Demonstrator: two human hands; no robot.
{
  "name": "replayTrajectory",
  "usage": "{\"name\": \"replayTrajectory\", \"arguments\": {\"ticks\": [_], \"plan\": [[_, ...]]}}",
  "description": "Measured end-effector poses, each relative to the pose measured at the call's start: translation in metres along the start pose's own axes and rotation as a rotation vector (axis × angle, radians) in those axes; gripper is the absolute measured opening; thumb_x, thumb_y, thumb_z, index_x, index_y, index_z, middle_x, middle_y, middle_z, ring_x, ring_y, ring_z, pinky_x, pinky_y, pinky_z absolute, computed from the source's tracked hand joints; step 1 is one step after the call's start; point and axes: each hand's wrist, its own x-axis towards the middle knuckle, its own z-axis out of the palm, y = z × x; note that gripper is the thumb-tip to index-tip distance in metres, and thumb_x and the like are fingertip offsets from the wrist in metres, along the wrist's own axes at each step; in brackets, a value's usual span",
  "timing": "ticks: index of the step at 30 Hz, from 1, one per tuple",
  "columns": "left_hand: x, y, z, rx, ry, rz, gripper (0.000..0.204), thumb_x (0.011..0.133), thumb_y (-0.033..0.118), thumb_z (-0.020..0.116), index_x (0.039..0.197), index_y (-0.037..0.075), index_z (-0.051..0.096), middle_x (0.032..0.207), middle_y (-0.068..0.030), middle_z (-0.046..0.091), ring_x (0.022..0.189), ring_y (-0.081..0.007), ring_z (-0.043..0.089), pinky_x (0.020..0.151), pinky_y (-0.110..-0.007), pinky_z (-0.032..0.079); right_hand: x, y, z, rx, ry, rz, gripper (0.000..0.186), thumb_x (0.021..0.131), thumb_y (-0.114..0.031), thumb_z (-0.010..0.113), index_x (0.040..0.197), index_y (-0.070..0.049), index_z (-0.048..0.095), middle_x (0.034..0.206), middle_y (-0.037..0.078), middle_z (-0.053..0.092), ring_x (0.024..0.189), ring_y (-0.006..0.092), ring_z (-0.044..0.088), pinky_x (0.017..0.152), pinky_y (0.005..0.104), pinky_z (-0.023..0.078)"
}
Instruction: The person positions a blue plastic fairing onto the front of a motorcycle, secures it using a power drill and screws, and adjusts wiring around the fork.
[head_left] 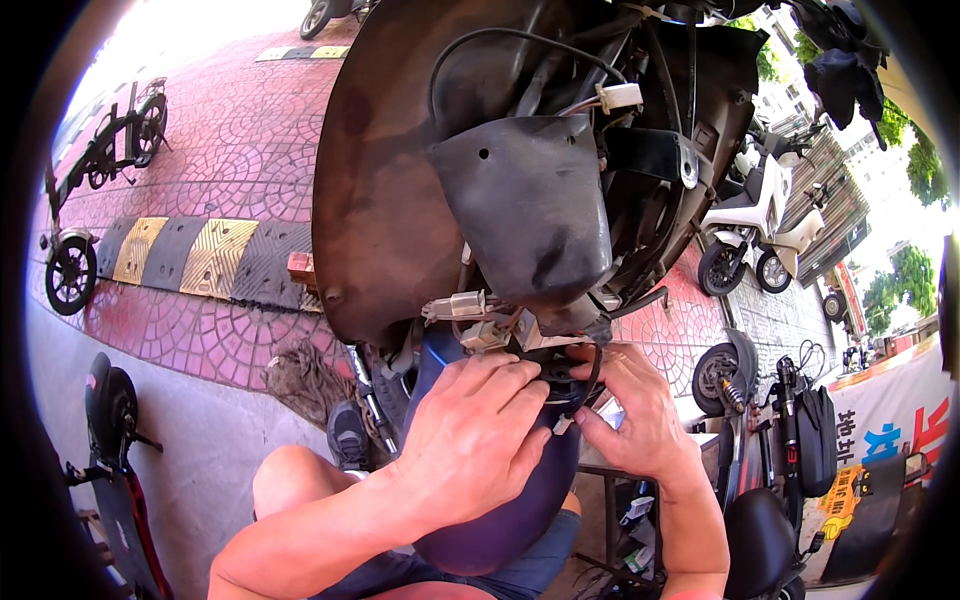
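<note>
My left hand (480, 430) bends its fingers together over the top of a dark blue rounded panel (495, 520). Its fingertips press at a black part (562, 385), and what lies under them is hidden. From the other side my right hand (638, 405) closes thumb and fingers around this black part's right end. A thin black cable (598, 372) loops past those fingers, and a small pale connector (563, 425) hangs just below. White plugs (484, 336) with wires sit above my left fingers. Over both hands is a grey-black plastic cover (535, 210) on the opened scooter front.
A large brown-black shell (375, 190) rises at the upper left. Beside my leg lies a crumpled rag (308, 382). A striped speed bump (205, 255) crosses the red paving. Parked scooters (755, 210) and a black seat (762, 540) are on the right; a kick scooter (120, 480) stands left.
</note>
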Motion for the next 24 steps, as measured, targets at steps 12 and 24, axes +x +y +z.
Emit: {"name": "replayTrajectory", "arguments": {"ticks": [12,24], "plan": [[0.006,-0.004,-0.001,0.003,-0.021,-0.033,0.036,0.08,0.008,0.089,0.112,-0.001,0.078,0.126,-0.0163,0.077,0.12,-0.0386,0.072,0.103,-0.047,0.06,-0.002,0.001,0.003,0.078,0.096,0.076,0.032,0.086,-0.017,0.085,0.115,-0.006,0.078,0.125,0.016,0.075,0.113,0.0396,0.07,0.097,0.0476,0.054],[0.006,0.0,0.004,0.04,0.006,-0.064,0.031,0.079,0.007,0.089,0.107,0.001,0.079,0.118,-0.0141,0.076,0.113,-0.0364,0.072,0.095,-0.045,0.061,0.024,-0.007,-0.002,0.026,0.057,0.247,0.02,0.086,-0.018,0.085,0.092,0.0,0.077,0.091,0.018,0.075,0.092,0.041,0.07,0.084,0.0485,0.055]]}}
